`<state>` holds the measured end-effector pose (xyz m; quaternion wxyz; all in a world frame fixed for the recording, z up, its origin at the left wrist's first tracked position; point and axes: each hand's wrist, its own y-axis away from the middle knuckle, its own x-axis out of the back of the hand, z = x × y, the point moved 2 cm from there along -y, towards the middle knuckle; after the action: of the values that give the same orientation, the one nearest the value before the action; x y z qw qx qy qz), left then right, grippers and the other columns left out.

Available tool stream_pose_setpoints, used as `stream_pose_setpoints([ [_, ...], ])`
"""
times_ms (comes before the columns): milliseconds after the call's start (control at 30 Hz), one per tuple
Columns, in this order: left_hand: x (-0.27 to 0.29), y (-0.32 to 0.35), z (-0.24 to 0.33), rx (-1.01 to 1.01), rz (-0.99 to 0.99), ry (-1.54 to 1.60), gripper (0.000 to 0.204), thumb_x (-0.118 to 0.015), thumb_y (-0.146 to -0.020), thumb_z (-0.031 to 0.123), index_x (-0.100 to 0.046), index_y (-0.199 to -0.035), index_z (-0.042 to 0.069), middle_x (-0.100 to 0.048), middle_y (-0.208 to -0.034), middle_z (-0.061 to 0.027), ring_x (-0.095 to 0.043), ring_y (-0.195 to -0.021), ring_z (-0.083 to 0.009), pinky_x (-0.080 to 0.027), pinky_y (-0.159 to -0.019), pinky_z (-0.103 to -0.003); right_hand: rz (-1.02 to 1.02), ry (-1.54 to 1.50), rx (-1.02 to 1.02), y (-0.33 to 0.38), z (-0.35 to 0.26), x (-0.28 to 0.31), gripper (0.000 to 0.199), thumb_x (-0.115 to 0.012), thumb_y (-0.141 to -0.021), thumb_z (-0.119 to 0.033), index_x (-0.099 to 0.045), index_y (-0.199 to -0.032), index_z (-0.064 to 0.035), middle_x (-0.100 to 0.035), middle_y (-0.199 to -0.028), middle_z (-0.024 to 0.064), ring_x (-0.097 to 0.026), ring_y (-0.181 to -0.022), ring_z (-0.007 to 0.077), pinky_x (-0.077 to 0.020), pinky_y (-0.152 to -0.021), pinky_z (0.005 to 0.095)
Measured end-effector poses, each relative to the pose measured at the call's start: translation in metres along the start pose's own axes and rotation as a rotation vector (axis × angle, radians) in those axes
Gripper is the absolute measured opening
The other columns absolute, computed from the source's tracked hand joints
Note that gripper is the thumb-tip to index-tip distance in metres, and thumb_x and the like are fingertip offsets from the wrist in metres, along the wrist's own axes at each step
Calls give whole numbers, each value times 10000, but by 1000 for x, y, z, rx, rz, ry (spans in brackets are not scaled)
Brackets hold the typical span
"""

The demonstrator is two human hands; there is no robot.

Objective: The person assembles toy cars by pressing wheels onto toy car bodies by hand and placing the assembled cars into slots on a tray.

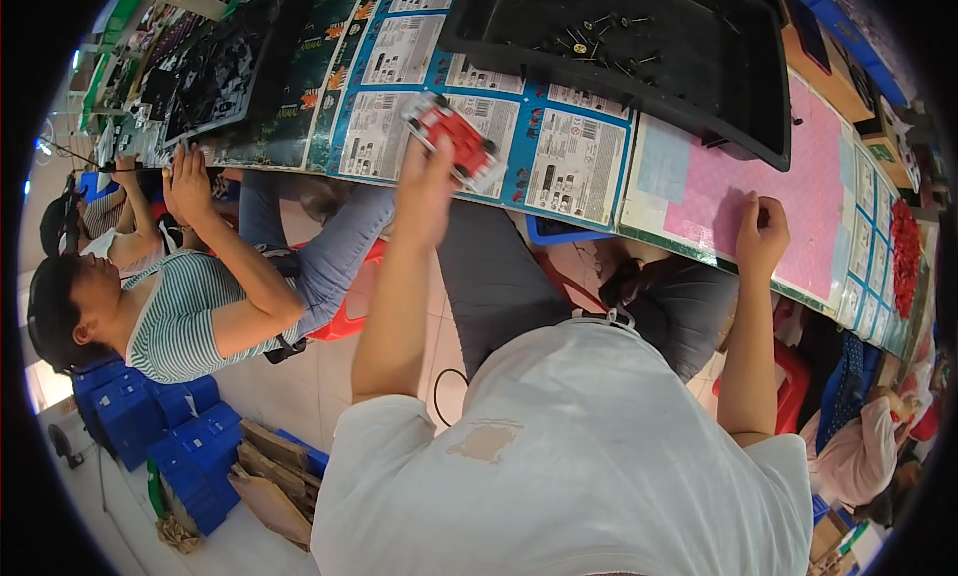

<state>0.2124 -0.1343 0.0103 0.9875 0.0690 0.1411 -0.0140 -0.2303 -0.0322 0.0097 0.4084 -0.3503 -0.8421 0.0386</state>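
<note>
My left hand (424,182) grips a red and white toy car (454,135) at its near end, above the printed sheets at the table's front edge. Dark wheels show along the car's sides, and it is slightly blurred. My right hand (761,235) rests at the table edge beside a pink sheet (798,192), its fingers curled closed. Whatever those fingers hold, if anything, is hidden. Beyond both hands stands a large black tray (639,89) with several small wheels on axles (599,42) lying in it.
To my left a person in a striped shirt (190,316) sits at the same table, near a tray of black parts (215,72). Red pieces (905,257) lie at the far right. Cardboard boxes (823,52) stand behind the tray. Blue bins (190,456) are on the floor.
</note>
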Motion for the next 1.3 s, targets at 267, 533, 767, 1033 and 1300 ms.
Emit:
stream_pose_setpoints([
  [267, 159, -189, 54, -156, 304, -773, 342, -554, -1012, 314, -677, -1110, 11, -626, -759, -24, -544, -646, -146, -428, -612, -286, -63, 94, 314, -10, -14, -7, 49, -654, -779, -49, -620, -782, -14, -602, -756, 166, -595, -691, 346, -475, -631, 431],
  [533, 234, -263, 71, 136, 322, -557, 426, -486, -1035, 394, -667, -1158, 29, -694, -994, -58, -676, -819, -177, -527, -700, -321, -64, 87, 193, -5, -12, -6, 108, -692, -727, -86, -605, -739, -22, -580, -729, 131, -597, -706, 336, -478, -666, 457],
  [767, 102, -135, 74, -411, 729, -1599, 630, -485, -971, 539, -631, -1166, -42, -583, -1132, -326, -573, -1044, -483, -478, -883, -532, 7, -10, 224, 1, 3, 13, 112, -704, -778, -87, -632, -774, -2, -580, -744, 143, -600, -673, 326, -485, -603, 400],
  [1033, -43, 23, -22, -760, 114, -1478, 366, -626, -941, 257, -611, -1111, -68, -543, -1032, -238, -541, -975, -392, -441, -836, -471, 85, -315, 160, 22, 3, 26, 100, -716, -824, -62, -648, -795, 4, -586, -776, 109, -601, -647, 233, -490, -573, 320],
  [1300, -216, 74, -46, -749, -590, -1330, 303, -646, -900, 96, -593, -1165, -42, -521, -1054, -185, -538, -941, -327, -457, -794, -389, 295, -144, 180, 156, 129, 80, 146, -772, -730, -54, -627, -725, -44, -579, -732, 102, -572, -640, 278, -479, -598, 376],
])
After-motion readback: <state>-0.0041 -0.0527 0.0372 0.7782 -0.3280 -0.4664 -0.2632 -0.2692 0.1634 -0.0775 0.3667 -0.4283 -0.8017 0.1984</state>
